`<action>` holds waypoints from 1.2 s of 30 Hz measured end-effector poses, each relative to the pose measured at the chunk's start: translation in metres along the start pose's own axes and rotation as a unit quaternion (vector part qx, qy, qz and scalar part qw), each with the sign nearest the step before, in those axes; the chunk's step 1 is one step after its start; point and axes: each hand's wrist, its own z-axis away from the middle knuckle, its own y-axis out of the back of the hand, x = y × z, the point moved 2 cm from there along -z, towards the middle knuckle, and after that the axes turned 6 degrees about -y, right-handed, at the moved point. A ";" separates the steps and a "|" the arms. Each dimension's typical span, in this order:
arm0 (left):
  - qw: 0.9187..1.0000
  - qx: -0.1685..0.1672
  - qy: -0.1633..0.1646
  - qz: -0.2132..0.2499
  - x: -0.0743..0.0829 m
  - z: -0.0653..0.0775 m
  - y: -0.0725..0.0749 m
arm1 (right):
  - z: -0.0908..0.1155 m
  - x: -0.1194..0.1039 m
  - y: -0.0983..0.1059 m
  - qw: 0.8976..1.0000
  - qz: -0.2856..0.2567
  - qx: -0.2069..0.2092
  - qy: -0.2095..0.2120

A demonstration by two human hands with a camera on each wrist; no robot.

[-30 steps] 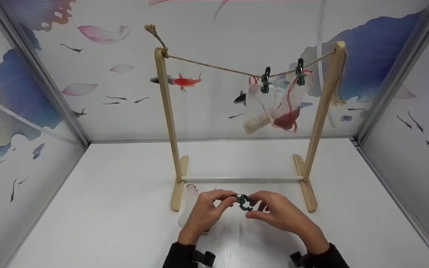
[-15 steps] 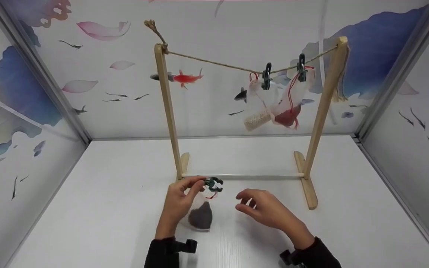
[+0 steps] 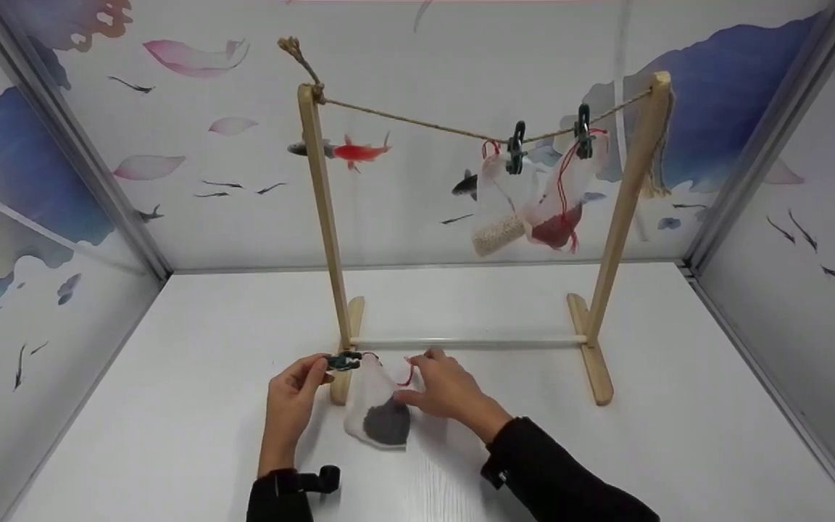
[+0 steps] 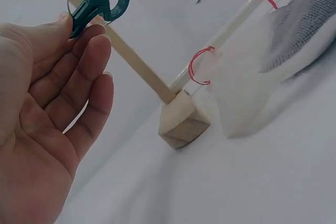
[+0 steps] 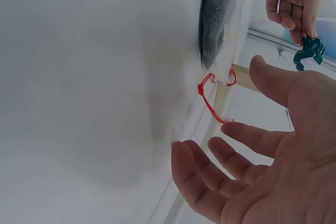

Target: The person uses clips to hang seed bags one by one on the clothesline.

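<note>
My left hand (image 3: 291, 395) pinches a dark green plastic clip (image 4: 94, 4) between thumb and fingertips, its hooked prongs pointing away from the palm. Just right of it, a sheer white drawstring bag (image 3: 372, 384) lies on the table, with a grey ribbed knit bundle (image 5: 216, 14) inside. Red cord loops stick out at the bag's mouth. My right hand (image 3: 454, 388) hovers at the bag's right side, fingers loosely bent and thumb apart. In the right wrist view its fingertips are right by the loose end of the red cord (image 5: 210, 106), with nothing gripped.
Behind the hands stands a wooden frame (image 3: 328, 217) with a sagging rope (image 3: 417, 125) across its top. Two green clips (image 3: 516, 148) hold sheer bags on the rope's right half, one with a beige roll (image 3: 499, 235), one with a reddish bundle (image 3: 557, 226). Patterned walls enclose the white table (image 3: 193, 377).
Both hands were together at the clip. The left hand has carried the clip left, beside the bag's mouth. The right hand let go of it and has come to the bag's right side.
</note>
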 end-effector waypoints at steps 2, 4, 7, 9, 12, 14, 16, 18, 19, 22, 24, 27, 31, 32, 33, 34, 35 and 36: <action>1.000 0.007 0.013 -0.009 -0.006 0.000 0.004 | -0.006 -0.006 -0.005 1.000 0.008 -0.007 -0.020; 1.000 0.010 0.025 -0.014 -0.009 0.000 0.006 | -0.011 -0.011 -0.009 0.999 0.015 -0.012 -0.034; 0.999 0.009 0.042 -0.029 -0.008 0.001 0.006 | -0.016 -0.016 -0.015 0.999 0.017 -0.018 -0.041; 0.998 0.004 0.045 -0.038 -0.002 0.003 0.005 | -0.018 -0.018 -0.018 0.999 0.018 -0.014 -0.039; 0.998 -0.001 0.039 -0.055 0.011 0.008 0.002 | -0.019 -0.018 -0.022 0.999 0.012 -0.004 -0.034; 0.998 -0.003 0.028 -0.064 0.017 0.010 0.001 | -0.018 -0.017 -0.023 1.000 -0.001 0.001 -0.030; 0.997 -0.005 0.023 -0.071 0.021 0.011 0.000 | -0.018 -0.015 -0.023 1.000 -0.010 0.006 -0.026; 0.997 -0.009 0.022 -0.077 0.022 0.011 -0.001 | -0.018 -0.012 -0.022 1.000 -0.010 0.007 -0.021; 0.997 -0.012 0.024 -0.077 0.021 0.011 -0.001 | -0.018 -0.011 -0.021 1.000 -0.009 0.005 -0.018; 0.996 -0.015 0.030 -0.078 0.013 0.009 -0.002 | -0.019 -0.006 -0.017 1.000 -0.006 -0.014 -0.020; 0.996 -0.017 0.029 -0.079 0.000 0.007 -0.002 | -0.020 -0.003 -0.014 0.999 -0.016 -0.033 -0.031; 0.995 -0.027 0.026 -0.088 -0.019 0.004 -0.001 | -0.021 0.001 -0.012 0.996 -0.038 -0.055 -0.053; 0.993 -0.043 0.023 -0.106 -0.024 0.004 0.000 | -0.019 0.003 -0.012 0.995 -0.053 -0.062 -0.053; 0.993 -0.045 0.020 -0.111 -0.024 0.004 0.000 | -0.019 0.002 -0.012 0.996 -0.053 -0.060 -0.047; 0.992 -0.047 0.020 -0.114 -0.024 0.004 0.000 | -0.019 0.002 -0.012 0.996 -0.053 -0.059 -0.043; 0.992 -0.048 0.020 -0.116 -0.024 0.004 0.000 | -0.018 0.002 -0.012 0.996 -0.054 -0.058 -0.041; 0.992 -0.049 0.021 -0.117 -0.025 0.004 0.000 | -0.018 0.003 -0.012 0.996 -0.056 -0.058 -0.040; 0.992 -0.050 0.023 -0.116 -0.025 0.004 -0.001 | -0.017 0.003 -0.012 0.996 -0.059 -0.057 -0.039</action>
